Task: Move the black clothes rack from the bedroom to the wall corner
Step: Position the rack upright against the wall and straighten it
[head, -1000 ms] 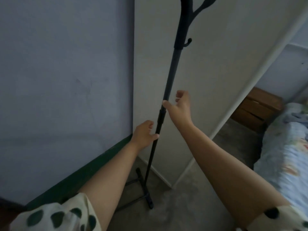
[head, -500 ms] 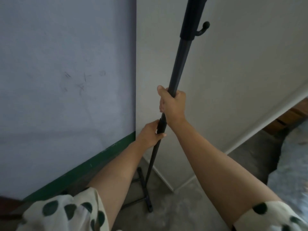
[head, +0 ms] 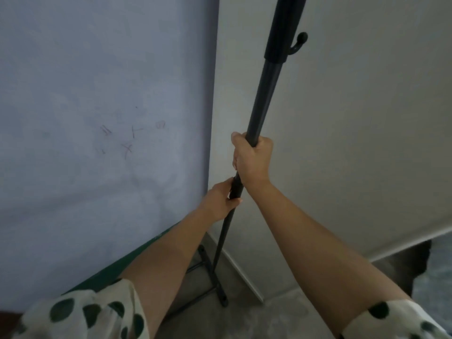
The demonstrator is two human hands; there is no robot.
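Observation:
The black clothes rack is a tall thin pole that leans slightly right, with a small hook near its thicker top section. Its base bars rest on the floor in the wall corner, where a lilac wall meets a pale wall. My right hand is wrapped around the pole at mid height. Just below it, my left hand grips the pole at a joint. The top of the rack runs out of view.
A green skirting strip runs along the foot of the lilac wall. The floor is grey concrete. At the right edge lies a dark opening with part of a bed cover.
My right hand went from open beside the pole to closed around it, and my left hand tightened its grip. The view has come closer to the corner and turned left.

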